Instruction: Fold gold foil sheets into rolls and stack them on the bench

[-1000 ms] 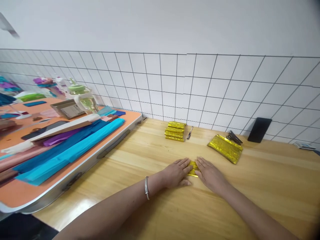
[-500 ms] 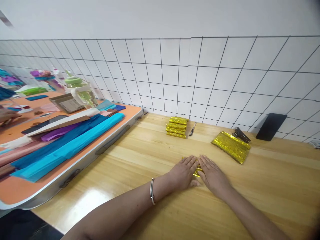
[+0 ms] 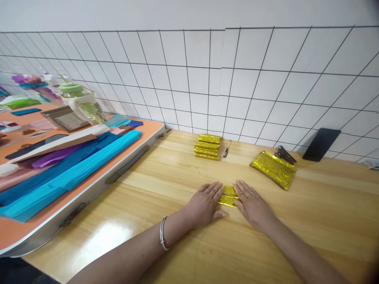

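A folded piece of shiny gold foil paper (image 3: 228, 196) lies flat on the wooden table, with a lengthwise fold line showing across it. My left hand (image 3: 205, 203) rests flat on its left end, fingers stretched out. On the right end lies my right hand (image 3: 251, 204), also flat with fingers extended. Both palms face down and cover the ends of the foil. Beyond them sits a group of folded gold foil strips (image 3: 207, 146). To the right is a wider stack of gold foil sheets (image 3: 274, 169).
A pen (image 3: 227, 149) lies beside the folded strips. Near the wall are a black clip (image 3: 285, 154) and a dark phone (image 3: 321, 144) leaning on the tiles. At left, an orange-topped table (image 3: 154, 130) bears blue crepe paper (image 3: 97, 173), a cardboard box (image 3: 66, 118) and a green-lidded bottle (image 3: 83, 102).
My left hand has slid left, away from my right hand, uncovering the middle of the foil. The view has shifted slightly right and down.
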Tool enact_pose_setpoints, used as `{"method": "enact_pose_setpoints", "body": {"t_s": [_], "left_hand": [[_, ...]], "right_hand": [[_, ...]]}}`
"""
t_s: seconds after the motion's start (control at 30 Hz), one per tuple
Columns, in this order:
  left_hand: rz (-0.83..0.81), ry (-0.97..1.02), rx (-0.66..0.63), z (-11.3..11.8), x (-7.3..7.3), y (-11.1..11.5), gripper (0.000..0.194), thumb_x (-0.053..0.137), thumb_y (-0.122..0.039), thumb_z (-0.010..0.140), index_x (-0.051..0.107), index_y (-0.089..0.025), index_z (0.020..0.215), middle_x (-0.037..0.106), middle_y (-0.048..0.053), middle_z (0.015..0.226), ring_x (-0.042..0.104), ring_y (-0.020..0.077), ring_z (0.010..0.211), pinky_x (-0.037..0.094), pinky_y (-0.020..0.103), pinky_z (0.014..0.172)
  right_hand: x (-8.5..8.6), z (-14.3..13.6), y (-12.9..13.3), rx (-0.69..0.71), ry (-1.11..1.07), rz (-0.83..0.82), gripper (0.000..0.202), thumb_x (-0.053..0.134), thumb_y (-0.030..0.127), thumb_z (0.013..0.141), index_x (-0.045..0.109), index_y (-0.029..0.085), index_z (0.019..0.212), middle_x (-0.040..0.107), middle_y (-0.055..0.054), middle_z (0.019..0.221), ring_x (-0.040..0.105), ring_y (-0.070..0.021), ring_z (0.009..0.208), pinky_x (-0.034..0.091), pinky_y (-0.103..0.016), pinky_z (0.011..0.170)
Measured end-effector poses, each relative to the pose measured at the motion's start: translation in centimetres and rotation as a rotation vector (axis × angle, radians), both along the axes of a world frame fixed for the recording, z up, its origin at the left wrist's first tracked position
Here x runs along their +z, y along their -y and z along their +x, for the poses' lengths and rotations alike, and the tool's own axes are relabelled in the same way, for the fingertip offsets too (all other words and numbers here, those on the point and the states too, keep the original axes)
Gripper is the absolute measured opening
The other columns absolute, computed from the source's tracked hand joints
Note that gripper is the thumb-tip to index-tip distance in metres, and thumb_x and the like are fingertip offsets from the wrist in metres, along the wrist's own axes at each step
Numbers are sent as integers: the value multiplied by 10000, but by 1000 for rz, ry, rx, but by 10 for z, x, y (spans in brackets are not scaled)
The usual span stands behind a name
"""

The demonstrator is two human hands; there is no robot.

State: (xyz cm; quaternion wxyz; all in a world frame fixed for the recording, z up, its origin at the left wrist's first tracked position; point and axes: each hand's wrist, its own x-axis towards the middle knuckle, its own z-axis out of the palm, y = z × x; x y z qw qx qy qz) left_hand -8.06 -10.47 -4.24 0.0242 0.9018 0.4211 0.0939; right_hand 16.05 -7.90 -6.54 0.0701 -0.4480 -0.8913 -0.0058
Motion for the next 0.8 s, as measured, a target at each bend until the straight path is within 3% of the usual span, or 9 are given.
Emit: {"method": "enact_pose_setpoints", "body": {"t_s": [0.5,0.67,0.8], "left_hand": [[36,-2,59,-3,2,2,755,271,-658,849,290,-130,1388,374,159,1406,348,262,1294,244,396,1031],[57,-10,68,0,3,5,730,273,-649,855,316,-140,1376,386,151,1400,354,261,1290,234,409,1040],[84,-3,74,1,3,5,632,317,-576,883,357,-149,1348,411,138,1386,370,246,1283,259,396,1032]], "right_hand": [[9,13,-2,30,-12,-68,585,298,453,928,265,144,1424,231,-97,1489,178,-220,1370,238,-426,1104],[22,17,0,30,13,-95,600,297,475,922,288,132,1415,254,-110,1480,225,-221,1357,263,-411,1095],[38,6,12,54,30,16,695,412,521,866,281,118,1416,222,-129,1487,181,-266,1367,235,-451,1098]]}}
